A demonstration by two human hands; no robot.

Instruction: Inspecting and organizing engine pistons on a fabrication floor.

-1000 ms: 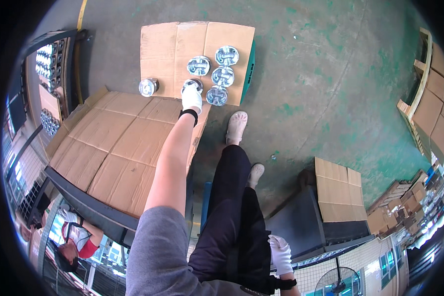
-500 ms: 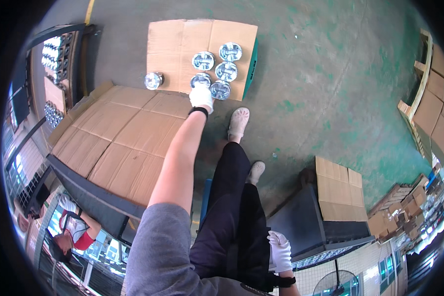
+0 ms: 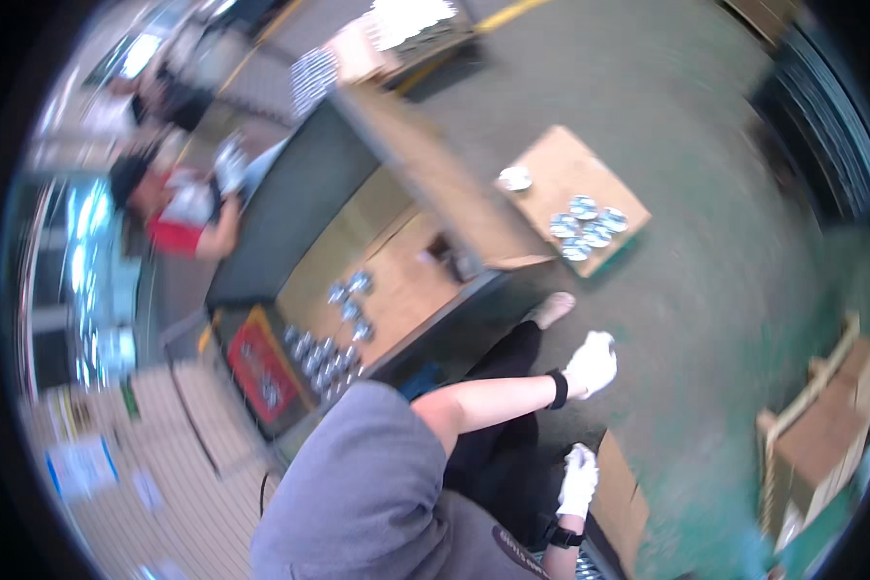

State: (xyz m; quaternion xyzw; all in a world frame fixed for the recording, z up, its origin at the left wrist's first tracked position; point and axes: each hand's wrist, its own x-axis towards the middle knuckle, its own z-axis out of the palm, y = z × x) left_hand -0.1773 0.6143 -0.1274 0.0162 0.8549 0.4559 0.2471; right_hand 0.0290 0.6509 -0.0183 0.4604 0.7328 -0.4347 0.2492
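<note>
My left hand, in a white glove with a black band at the wrist, is out over the floor to the right of my legs. Its fingers look curled, and no object shows in them, though motion blurs it. My right hand, also white-gloved, hangs lower near the edge of a cardboard sheet; its fingers look loosely stretched and hold nothing visible. Beyond my foot, several shiny metal pistons stand grouped on a cardboard-topped stack. One piston sits apart at its left corner.
At my left stands a large dark bin lined with cardboard, with several pistons and a red object inside. A person in red is beyond it. A pallet with cardboard boxes lies right, dark stacked trays at far right.
My left hand has let go of a piston on the cardboard and drawn back toward the right. My view has turned, bringing the bin's inside into sight. My right hand has left my thigh.
</note>
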